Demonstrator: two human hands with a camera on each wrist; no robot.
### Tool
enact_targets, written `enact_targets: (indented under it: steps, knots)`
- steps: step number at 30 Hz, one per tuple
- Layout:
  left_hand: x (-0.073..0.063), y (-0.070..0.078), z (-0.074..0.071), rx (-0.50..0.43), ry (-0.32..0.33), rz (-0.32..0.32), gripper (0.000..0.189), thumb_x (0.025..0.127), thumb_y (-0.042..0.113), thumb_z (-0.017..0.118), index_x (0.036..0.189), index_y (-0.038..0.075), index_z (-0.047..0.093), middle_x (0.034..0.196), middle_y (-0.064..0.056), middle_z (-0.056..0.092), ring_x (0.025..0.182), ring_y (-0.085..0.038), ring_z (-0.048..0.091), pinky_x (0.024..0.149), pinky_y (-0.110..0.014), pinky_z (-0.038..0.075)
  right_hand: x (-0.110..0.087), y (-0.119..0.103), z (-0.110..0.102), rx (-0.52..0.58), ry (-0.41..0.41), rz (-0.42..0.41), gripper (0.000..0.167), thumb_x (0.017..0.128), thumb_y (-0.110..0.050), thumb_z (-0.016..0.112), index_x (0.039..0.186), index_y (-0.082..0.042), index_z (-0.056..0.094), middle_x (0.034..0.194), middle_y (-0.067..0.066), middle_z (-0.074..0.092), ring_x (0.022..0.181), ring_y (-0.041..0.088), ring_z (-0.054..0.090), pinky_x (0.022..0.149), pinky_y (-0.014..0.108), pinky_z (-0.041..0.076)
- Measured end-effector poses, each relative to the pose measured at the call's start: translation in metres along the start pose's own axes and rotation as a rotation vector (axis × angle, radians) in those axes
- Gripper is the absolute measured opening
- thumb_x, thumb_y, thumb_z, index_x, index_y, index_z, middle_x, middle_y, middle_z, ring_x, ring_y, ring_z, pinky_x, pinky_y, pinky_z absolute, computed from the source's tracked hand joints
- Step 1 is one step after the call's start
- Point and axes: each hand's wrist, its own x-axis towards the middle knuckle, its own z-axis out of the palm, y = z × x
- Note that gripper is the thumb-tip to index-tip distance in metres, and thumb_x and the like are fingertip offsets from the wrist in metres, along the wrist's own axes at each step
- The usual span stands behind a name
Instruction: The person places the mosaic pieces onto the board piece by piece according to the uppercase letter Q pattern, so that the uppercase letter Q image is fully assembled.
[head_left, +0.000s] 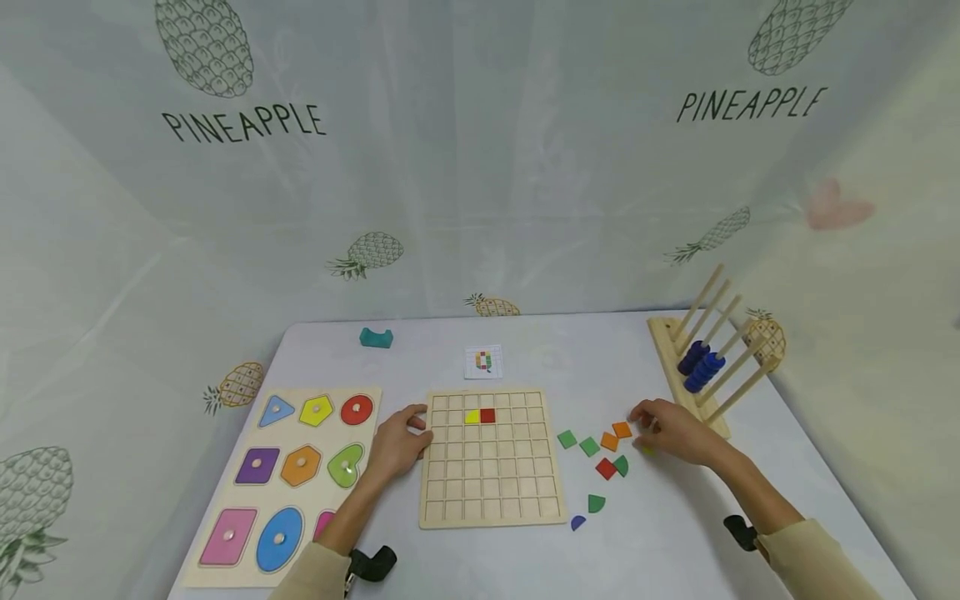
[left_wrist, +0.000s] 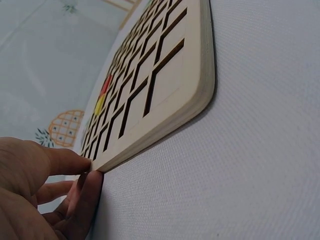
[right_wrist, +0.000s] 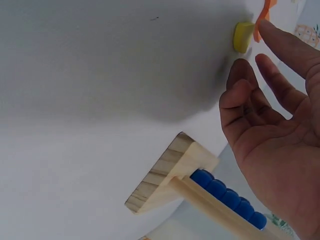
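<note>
A wooden grid board [head_left: 491, 487] lies flat, with a yellow piece [head_left: 472, 417] and a red square [head_left: 487, 415] side by side in its upper cells. At the board's left edge, my left hand [head_left: 401, 443] grips the rim between thumb and fingers, as the left wrist view shows. My right hand [head_left: 675, 432] hovers right of the loose pieces, fingers loosely bent and holding nothing. Just off its fingertips, a yellow piece [right_wrist: 243, 37] rests on the table in the right wrist view. Orange squares [head_left: 621, 429] lie close by.
Green pieces [head_left: 589, 447], another red square [head_left: 606, 469] and a purple half-disc [head_left: 577, 522] are scattered right of the board. A pattern card [head_left: 483, 372] and teal block [head_left: 377, 338] sit behind. Left stands a shape puzzle [head_left: 258, 492]; right, a peg rack [head_left: 663, 337] with blue beads.
</note>
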Motion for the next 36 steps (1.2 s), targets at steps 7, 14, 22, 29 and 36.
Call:
enact_targets:
  steps: [7, 14, 22, 29, 36]
  knots:
    - [-0.003, -0.002, 0.000, 0.007, 0.002, 0.008, 0.047, 0.087, 0.012, 0.072, 0.133, 0.007, 0.062, 0.096, -0.005, 0.065, 0.057, -0.008, 0.061, 0.055, -0.026, 0.050, -0.005, 0.007, 0.002, -0.004, -0.007, 0.018, 0.036, 0.082, -0.018, 0.082, 0.112, -0.005, 0.065, 0.097, 0.002, 0.063, 0.088, 0.019, 0.056, 0.073, 0.028, 0.051]
    - [-0.003, -0.004, 0.001, -0.018, 0.007, 0.022, 0.047, 0.086, 0.011, 0.073, 0.132, 0.008, 0.063, 0.095, -0.003, 0.065, 0.056, -0.008, 0.061, 0.054, -0.026, 0.051, -0.008, 0.011, 0.004, -0.046, 0.008, 0.047, 0.033, 0.080, -0.022, 0.084, 0.105, -0.007, 0.067, 0.092, -0.001, 0.062, 0.084, 0.016, 0.054, 0.072, 0.030, 0.049]
    - [-0.001, -0.004, -0.001, -0.019, 0.008, 0.018, 0.047, 0.086, 0.011, 0.072, 0.132, 0.008, 0.063, 0.095, -0.003, 0.066, 0.055, -0.008, 0.061, 0.055, -0.027, 0.050, -0.010, 0.008, 0.005, -0.072, 0.012, 0.063, 0.023, 0.082, -0.020, 0.083, 0.095, -0.010, 0.066, 0.085, -0.003, 0.059, 0.079, 0.015, 0.051, 0.067, 0.027, 0.047]
    - [-0.001, -0.005, -0.001, -0.005, 0.016, 0.010, 0.047, 0.086, 0.012, 0.073, 0.132, 0.009, 0.063, 0.095, -0.002, 0.066, 0.056, -0.007, 0.061, 0.055, -0.027, 0.050, -0.008, 0.005, 0.005, -0.057, 0.001, 0.049, 0.021, 0.082, -0.017, 0.082, 0.094, -0.010, 0.065, 0.083, -0.004, 0.058, 0.078, 0.015, 0.051, 0.066, 0.027, 0.046]
    - [-0.001, -0.005, 0.000, -0.003, 0.015, 0.016, 0.047, 0.086, 0.013, 0.073, 0.132, 0.009, 0.063, 0.096, -0.003, 0.066, 0.058, -0.008, 0.061, 0.056, -0.027, 0.051, -0.006, 0.004, 0.006, -0.046, -0.015, 0.036, 0.021, 0.084, -0.014, 0.080, 0.097, -0.012, 0.064, 0.084, -0.005, 0.057, 0.078, 0.014, 0.051, 0.066, 0.026, 0.045]
